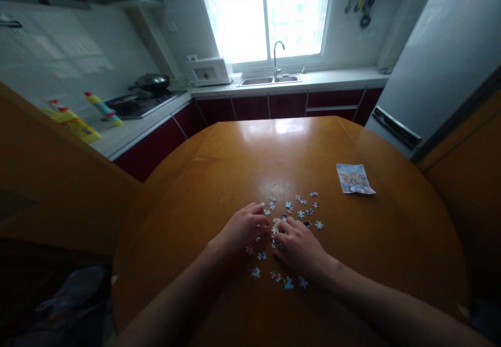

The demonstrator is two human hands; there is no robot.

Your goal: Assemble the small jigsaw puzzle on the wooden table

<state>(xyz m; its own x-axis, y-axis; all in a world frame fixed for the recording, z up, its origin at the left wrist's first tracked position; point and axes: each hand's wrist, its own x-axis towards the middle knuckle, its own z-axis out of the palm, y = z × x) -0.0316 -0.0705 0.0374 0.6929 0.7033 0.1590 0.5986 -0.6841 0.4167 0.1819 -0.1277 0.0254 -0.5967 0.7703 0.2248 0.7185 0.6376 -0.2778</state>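
Many small jigsaw puzzle pieces lie on the wooden table, among them a loose pale-blue piece (255,273) near me and another piece (319,225) on the right. My left hand (245,228) is closed, thumb and fingers bent together around a small puzzle piece (257,226), partly hidden. My right hand (300,247) rests on the table with its fingers curled against a small cluster of puzzle pieces (275,228). This cluster sits between both hands, and the right fingers cover some of it. Whether all its pieces interlock, I cannot tell.
A creased printed sheet (355,179) lies to the right on the table (270,154). Beyond are a sink (256,81), a white microwave (209,72) and a stove with a pan (152,82). Bottles (102,108) stand on the left counter; a fridge (438,60) is at right.
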